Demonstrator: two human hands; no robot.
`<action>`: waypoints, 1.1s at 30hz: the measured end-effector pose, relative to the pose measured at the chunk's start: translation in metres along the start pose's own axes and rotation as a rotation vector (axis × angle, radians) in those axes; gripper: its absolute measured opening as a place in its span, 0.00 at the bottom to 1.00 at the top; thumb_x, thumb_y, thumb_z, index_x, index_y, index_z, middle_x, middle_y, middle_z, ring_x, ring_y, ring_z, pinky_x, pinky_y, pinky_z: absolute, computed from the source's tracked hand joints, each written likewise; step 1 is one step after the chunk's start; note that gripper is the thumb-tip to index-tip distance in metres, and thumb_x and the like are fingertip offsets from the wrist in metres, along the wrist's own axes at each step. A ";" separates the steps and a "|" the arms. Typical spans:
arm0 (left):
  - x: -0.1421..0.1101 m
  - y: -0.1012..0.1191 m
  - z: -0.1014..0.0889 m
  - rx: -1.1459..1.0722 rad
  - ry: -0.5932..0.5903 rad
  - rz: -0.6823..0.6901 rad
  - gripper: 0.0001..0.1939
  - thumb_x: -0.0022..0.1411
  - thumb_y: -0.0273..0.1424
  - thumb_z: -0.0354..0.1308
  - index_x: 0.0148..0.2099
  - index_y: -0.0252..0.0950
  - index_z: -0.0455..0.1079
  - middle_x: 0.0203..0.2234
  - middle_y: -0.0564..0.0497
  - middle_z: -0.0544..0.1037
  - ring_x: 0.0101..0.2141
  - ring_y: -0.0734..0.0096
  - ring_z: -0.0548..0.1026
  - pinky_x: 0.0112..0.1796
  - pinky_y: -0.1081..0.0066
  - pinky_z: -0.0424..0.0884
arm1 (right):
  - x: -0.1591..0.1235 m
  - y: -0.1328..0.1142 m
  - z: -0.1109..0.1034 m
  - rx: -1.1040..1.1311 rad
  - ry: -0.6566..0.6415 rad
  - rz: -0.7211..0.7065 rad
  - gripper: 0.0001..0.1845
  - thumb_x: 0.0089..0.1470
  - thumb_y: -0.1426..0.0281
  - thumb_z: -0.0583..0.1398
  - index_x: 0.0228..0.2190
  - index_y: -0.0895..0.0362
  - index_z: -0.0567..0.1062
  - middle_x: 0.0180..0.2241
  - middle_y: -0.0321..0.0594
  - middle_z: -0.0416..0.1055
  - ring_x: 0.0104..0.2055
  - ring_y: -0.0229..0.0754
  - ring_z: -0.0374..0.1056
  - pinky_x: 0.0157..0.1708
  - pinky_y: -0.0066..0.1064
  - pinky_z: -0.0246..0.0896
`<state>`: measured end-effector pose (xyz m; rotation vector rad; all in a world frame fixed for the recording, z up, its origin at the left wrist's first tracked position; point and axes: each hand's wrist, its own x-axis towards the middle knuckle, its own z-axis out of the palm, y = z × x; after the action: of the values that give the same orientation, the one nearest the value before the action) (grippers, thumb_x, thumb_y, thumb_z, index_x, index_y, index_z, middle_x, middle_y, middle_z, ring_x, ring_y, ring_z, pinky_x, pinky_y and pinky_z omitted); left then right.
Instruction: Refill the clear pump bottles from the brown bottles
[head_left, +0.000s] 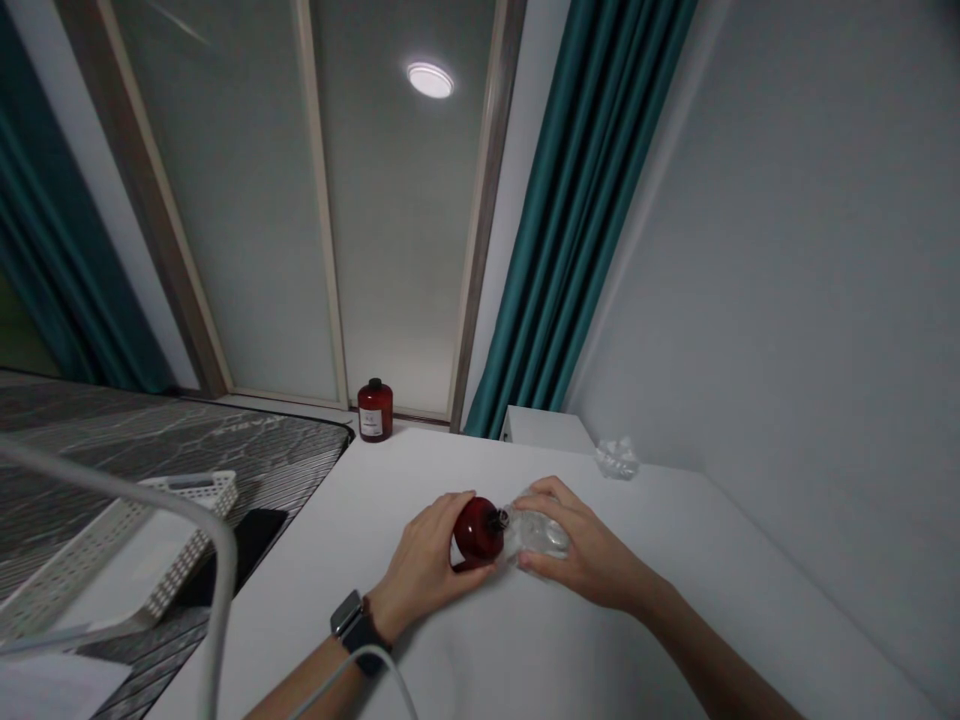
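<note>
I had the left hand (426, 556) clamped around a red bottle (477, 532), tipped sideways at the white table (420, 465), neck pointing right | right hand (583, 550) gripped a clear plastic-wrapped item (543, 534) just beside that neck | second bottle (376, 411) stood upright, far edge

Nothing legible here! The dark red, round-shouldered bottle with the black cap (376, 398) sports a white rectangular label (370, 423), there's print on it, but it's too small and blurred to read.

Bare left hand (426, 562), dark rectangular watch (360, 628) at its wrist (386, 604)
</note>
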<state>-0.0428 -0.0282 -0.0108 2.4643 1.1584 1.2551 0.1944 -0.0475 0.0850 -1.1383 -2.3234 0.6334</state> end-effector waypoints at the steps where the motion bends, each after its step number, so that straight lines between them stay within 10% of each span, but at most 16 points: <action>1: 0.000 0.000 0.000 -0.003 -0.001 0.000 0.40 0.52 0.37 0.69 0.62 0.38 0.54 0.51 0.40 0.74 0.49 0.52 0.76 0.48 0.55 0.75 | 0.000 0.000 0.000 0.000 0.000 -0.002 0.23 0.53 0.67 0.65 0.50 0.53 0.71 0.50 0.44 0.62 0.54 0.47 0.63 0.57 0.41 0.59; 33: -0.002 -0.003 0.004 -0.037 0.045 -0.007 0.40 0.51 0.36 0.69 0.63 0.39 0.56 0.52 0.41 0.75 0.49 0.52 0.76 0.49 0.56 0.75 | 0.004 0.000 -0.003 -0.005 -0.001 -0.041 0.21 0.53 0.67 0.65 0.50 0.52 0.72 0.48 0.43 0.63 0.52 0.47 0.64 0.56 0.42 0.61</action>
<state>-0.0427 -0.0271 -0.0160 2.4154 1.1432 1.3249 0.1938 -0.0434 0.0881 -1.0902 -2.3441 0.6143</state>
